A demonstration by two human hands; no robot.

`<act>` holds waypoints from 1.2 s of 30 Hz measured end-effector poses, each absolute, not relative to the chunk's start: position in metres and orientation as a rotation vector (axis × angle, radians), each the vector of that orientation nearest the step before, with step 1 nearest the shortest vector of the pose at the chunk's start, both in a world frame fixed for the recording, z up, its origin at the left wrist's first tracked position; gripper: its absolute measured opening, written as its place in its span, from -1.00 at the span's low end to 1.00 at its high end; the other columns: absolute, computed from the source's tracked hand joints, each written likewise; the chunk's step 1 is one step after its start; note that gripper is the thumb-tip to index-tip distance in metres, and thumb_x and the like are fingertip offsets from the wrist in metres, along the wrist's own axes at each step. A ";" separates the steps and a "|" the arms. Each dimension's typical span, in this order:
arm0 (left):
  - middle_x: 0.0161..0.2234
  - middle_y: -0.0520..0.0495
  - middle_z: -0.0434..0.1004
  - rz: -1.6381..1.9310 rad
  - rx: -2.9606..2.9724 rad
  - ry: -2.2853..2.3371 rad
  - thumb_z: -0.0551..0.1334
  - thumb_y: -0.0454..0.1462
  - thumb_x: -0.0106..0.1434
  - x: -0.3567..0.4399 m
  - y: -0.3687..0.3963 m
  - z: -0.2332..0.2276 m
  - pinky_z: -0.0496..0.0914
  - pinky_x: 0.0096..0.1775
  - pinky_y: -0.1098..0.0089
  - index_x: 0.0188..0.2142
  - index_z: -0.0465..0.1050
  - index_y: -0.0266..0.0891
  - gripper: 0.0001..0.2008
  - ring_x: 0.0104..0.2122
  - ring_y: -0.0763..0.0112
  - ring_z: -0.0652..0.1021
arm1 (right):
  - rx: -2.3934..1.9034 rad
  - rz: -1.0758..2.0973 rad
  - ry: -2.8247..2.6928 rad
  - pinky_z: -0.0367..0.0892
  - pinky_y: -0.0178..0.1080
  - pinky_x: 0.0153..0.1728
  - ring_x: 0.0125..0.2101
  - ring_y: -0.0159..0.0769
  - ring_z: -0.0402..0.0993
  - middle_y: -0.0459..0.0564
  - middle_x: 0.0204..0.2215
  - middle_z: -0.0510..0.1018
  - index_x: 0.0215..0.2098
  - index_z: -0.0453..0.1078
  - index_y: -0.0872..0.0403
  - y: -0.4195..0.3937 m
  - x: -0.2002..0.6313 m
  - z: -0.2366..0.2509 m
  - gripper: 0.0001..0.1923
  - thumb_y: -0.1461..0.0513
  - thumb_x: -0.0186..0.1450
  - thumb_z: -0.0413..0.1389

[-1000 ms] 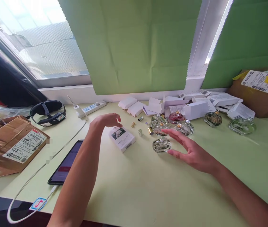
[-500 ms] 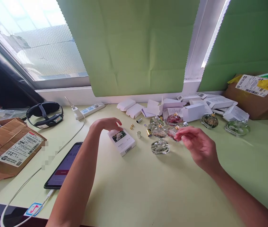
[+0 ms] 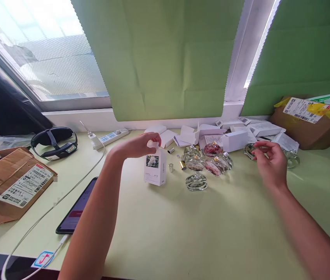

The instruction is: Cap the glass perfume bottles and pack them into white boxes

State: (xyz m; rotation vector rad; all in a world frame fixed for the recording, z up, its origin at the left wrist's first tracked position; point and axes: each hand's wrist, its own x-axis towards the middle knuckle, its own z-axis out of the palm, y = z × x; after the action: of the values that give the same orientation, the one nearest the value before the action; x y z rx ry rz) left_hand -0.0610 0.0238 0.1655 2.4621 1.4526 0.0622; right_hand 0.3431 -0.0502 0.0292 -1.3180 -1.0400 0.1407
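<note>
"How do the arms lie, nearest part first?"

"The left forearm rises from the lower edge over the desk (image 3: 182, 233), covering part of the phone (image 3: 73, 216). The right one slants up and leftward from the lower right corner."

"And the left hand (image 3: 138, 146)?"

"Its wrist is bent, the hand arching over to the right with knuckles up. Thumb and fingers are clamped on the top of the white box (image 3: 153, 171), which is upright, its flower picture facing the person. Whether its base touches the desk is hard to tell."

"What is near the box?"

"A clear bottle (image 3: 196, 183) to its right, then a gold cap (image 3: 182, 166) and a pink bottle (image 3: 213, 168) a little farther back."

"The right hand (image 3: 269, 161)?"

"Well apart from the left, palm turned inward, fingers curled, fingertips at a dark bottle (image 3: 248, 151). Whether they have closed on it cannot be told."

"Beyond that?"

"Loose cartons (image 3: 236, 140), then the green curtain (image 3: 167, 58)."
</note>
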 end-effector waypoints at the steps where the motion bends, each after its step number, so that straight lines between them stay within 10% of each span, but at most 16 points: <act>1: -0.01 -0.05 0.43 0.075 2.505 1.413 0.13 -0.17 0.23 -0.061 0.020 0.169 0.39 -0.14 0.29 -0.07 0.39 -0.07 -0.72 -0.08 0.23 0.47 | -1.348 0.119 -1.045 0.37 -0.22 -0.39 -0.34 -0.28 0.47 -0.01 -0.18 0.55 -0.19 0.39 0.01 -0.049 0.347 0.029 -0.78 0.22 0.17 0.14; 10: 0.14 -0.08 0.19 0.174 2.653 1.281 0.11 -0.27 0.29 -0.061 0.012 0.174 0.29 0.11 0.18 -0.20 0.43 -0.12 -0.85 0.15 0.18 0.30 | -1.712 -0.004 -1.330 0.39 -0.15 -0.12 -0.40 -0.36 0.46 0.08 0.08 0.29 -0.01 0.43 -0.03 -0.006 0.366 0.050 -0.55 0.20 0.10 0.25; 19: 0.11 -0.07 0.23 0.129 2.634 1.243 0.07 -0.29 0.33 -0.056 0.013 0.170 0.38 -0.01 0.28 -0.09 0.47 -0.06 -0.75 -0.04 0.33 0.46 | -1.971 -0.092 -1.508 0.15 0.22 0.12 0.24 0.35 0.04 0.17 0.34 0.01 0.14 0.37 -0.05 0.031 0.340 0.020 -0.35 -0.08 0.13 0.25; 33: 0.38 0.03 -0.02 -0.001 2.441 1.289 0.22 -0.13 0.21 -0.047 0.010 0.166 0.45 -0.15 0.37 0.06 0.38 0.06 -0.60 -0.04 0.32 0.52 | -1.860 -0.161 -1.511 0.22 0.08 0.10 0.18 0.12 0.18 0.22 0.14 0.29 0.01 0.37 0.03 0.039 0.336 0.009 -0.65 0.22 0.25 0.10; 36: 0.30 0.01 0.21 -0.032 2.461 1.360 0.13 -0.13 0.26 -0.039 0.007 0.170 0.42 -0.20 0.40 0.02 0.44 0.01 -0.66 0.01 0.25 0.48 | -1.838 -0.174 -1.473 0.19 0.02 0.13 0.13 0.01 0.25 0.20 0.07 0.35 0.02 0.35 0.04 0.038 0.338 0.018 -0.64 0.27 0.25 0.06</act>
State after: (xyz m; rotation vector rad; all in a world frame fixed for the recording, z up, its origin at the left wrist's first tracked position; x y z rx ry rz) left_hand -0.0393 0.0067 0.1696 2.4611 1.3595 -0.0325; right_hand 0.3378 0.0378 0.0182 -1.8380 -1.4727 -0.1738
